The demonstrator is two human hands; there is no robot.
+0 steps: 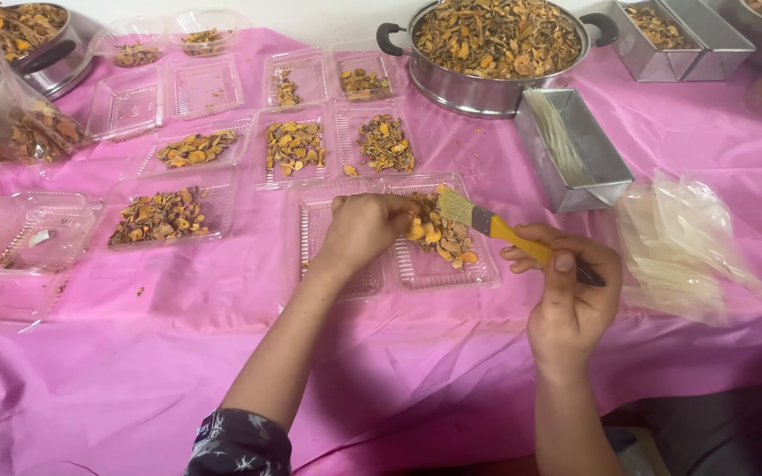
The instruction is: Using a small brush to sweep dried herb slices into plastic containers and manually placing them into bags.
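On the pink cloth that covers the bench (399,370), near the middle, sits a clear plastic tray (438,264) with a little pile of dried orange and brown pieces (441,234) in it. These pieces look light, dry and crumbly, so they would likely snap if pinched hard; a soft pinch from the sides seems best. The tray looks thin and bendy and would slide easily, so it is better held by its rim. The left hand (365,225) rests at the left edge of the pile, with its fingers curled in and closed on some of the pieces, though I cannot see how many are held. The right hand (571,295) holds a small brush (496,227) with a yellow handle. Its fingers are wrapped tight around the handle's back end, and the pale bristles touch the top of the pile. The brush looks light and stiff, with soft bristles, and the handle is the good place to hold it. More clear trays (293,145) with the same kind of pieces lie behind, and some are not filled. A big metal pot (487,84) full of the pieces stands at the back, a metal tin (588,167) is just beside it, and a stack of clear bags (681,247) lies to the right.
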